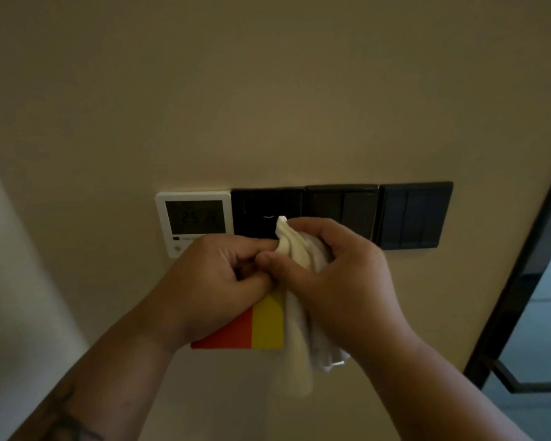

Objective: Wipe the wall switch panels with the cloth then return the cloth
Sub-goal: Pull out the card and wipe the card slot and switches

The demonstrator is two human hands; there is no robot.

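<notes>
A row of three black switch panels runs along the beige wall: the left panel [261, 208], the middle panel [342, 206] and the right panel [414, 214]. A white thermostat [193, 218] with a grey display adjoins the left one. My right hand [337, 281] grips a bunched white cloth [299, 329], whose tip touches the left panel's lower right; the rest hangs down below the hand. My left hand [217, 278] is closed around a red and yellow card [255, 326], pressed against the right hand and covering the thermostat's lower right corner.
A dark door frame [528, 259] runs down the right edge, with a glass door and handle beyond it. A pale wall corner shows at the far left.
</notes>
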